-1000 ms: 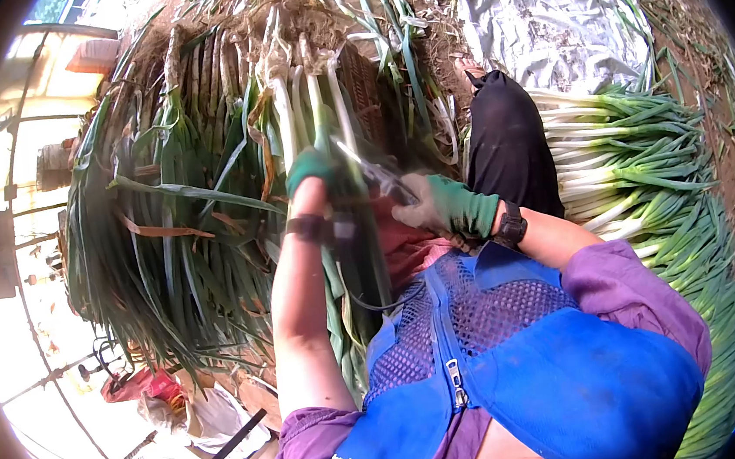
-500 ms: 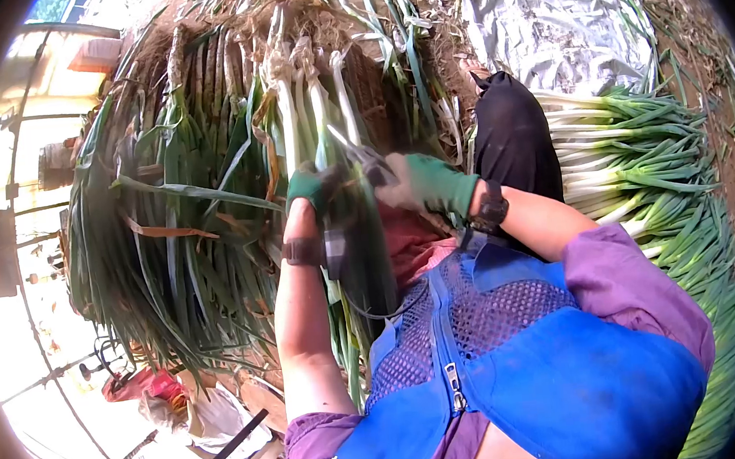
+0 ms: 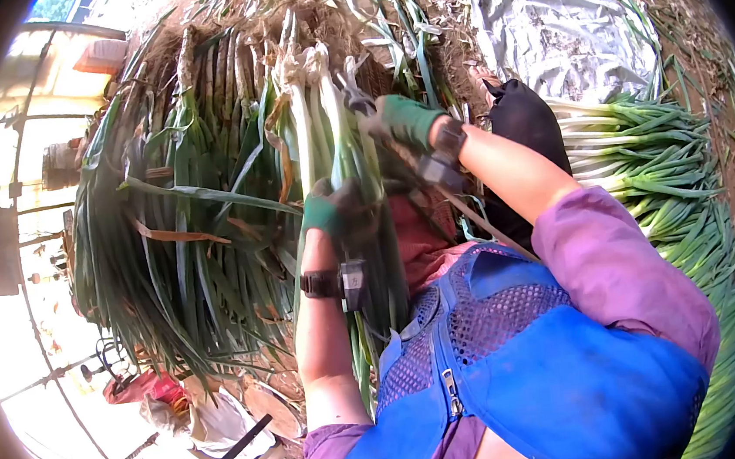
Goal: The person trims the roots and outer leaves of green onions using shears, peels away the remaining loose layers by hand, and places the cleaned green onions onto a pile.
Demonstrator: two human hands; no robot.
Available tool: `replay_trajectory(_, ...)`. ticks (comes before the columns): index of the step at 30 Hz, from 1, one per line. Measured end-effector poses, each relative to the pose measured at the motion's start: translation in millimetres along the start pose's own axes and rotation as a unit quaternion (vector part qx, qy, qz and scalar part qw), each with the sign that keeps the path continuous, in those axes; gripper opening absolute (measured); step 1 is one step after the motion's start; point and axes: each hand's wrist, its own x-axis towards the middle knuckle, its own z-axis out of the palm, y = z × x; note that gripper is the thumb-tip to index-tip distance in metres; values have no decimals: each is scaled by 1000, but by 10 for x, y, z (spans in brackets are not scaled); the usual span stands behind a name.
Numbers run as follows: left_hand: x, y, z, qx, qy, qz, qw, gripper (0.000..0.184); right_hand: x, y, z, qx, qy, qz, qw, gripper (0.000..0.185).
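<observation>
Honestly, the likeliest trouble is at the pale stalks, where both gloved hands work close together. The left hand is closed around the leafy part of a few green onions, which lie root end away from the body, beside the big heap. If that grip is loose, the stalks could roll or slide apart; if too tight, the leaves could crease or split. The right hand is closed on a dark tool, its tip beside the white stems near the roots. It seems a nozzle or cutter, though blur hides which. A slip toward the body could nick a stem or catch the left glove. The thin hose or cord slanting below the right forearm might snag on the black-clad leg or the vest and jerk the tool aside. Loose leaves from the heap, crowding the left hand, could tangle with the held ones.
</observation>
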Motion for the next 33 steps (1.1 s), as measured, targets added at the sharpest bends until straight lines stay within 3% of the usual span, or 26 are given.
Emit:
replay_trajectory(3, -144, 434, -44, 52, -23, 56, 997, 31, -523, 21, 48, -37, 13, -116, 992, 52)
replay_trajectory(6, -157, 612, -77, 93, -60, 0, 994, 28, -507, 20, 70, -15, 11, -67, 998, 56)
replay_trajectory(7, -152, 528, -70, 48, -52, 1, 998, 28, -483, 18, 72, -5, 12, -56, 998, 56)
replay_trajectory(9, -183, 509, -70, -134, -27, -85, 987, 27, -638, -40, 8, 24, -7, -60, 998, 57)
replay_trajectory(11, -269, 921, -95, -393, 9, -246, 886, 27, -830, -48, 25, 4, -7, -84, 996, 60)
replay_trajectory(13, -276, 936, -128, -429, -5, -242, 870, 28, -999, -36, 56, -61, 14, -130, 990, 63)
replay_trajectory(14, -283, 933, -136, -446, -14, -241, 862, 28, -1047, -48, 3, -68, -7, -105, 992, 66)
replay_trajectory(17, -331, 943, -168, -457, -40, -238, 856, 29, -939, 16, -89, -39, -34, -83, 995, 65)
replay_trajectory(21, -408, 791, -179, -344, -49, -202, 916, 31, -622, 62, 2, -23, 27, -128, 991, 63)
replay_trajectory(24, -443, 795, -141, -371, -18, -231, 899, 26, -145, 20, 28, 23, -42, -50, 998, 56)
replay_trajectory(27, -487, 920, -144, -379, -25, -257, 888, 29, 286, -94, 38, -16, -53, -27, 998, 38)
replay_trajectory(30, -499, 842, -56, -370, -21, -251, 894, 28, 423, -235, -62, -140, -20, -92, 986, 28)
replay_trajectory(33, -496, 832, -25, -373, -18, -247, 894, 25, 347, -81, 72, -26, -104, -59, 992, 28)
